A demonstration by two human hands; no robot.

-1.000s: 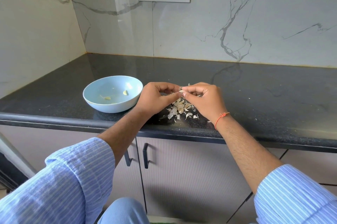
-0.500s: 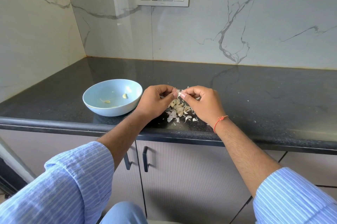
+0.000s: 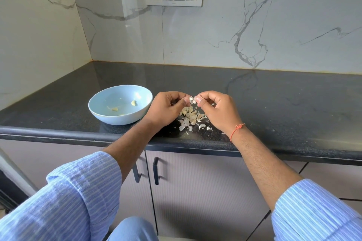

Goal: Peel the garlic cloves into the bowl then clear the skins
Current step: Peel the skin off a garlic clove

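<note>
- The left hand (image 3: 163,110) and right hand (image 3: 219,112) meet above the counter, fingers curled, both pinching one small garlic clove (image 3: 193,100) between thumb and fingertips — papery white skin frays from its top.
- Beneath the hands lies a loose pile of cloves and skins (image 3: 191,118): plump cream wedges mixed with thin, curled white flakes, scattered toward the counter's front edge.
- The pale blue bowl (image 3: 101,112), round, smooth and glossy, sits just left of the left hand; inside are a few yellowish peeled cloves (image 3: 133,103) — perhaps three, the smaller bits are hard to tell.
- The countertop (image 3: 274,107) is polished black speckled stone with a rounded edge.
- A thin orange thread (image 3: 236,130) circles the right wrist.
</note>
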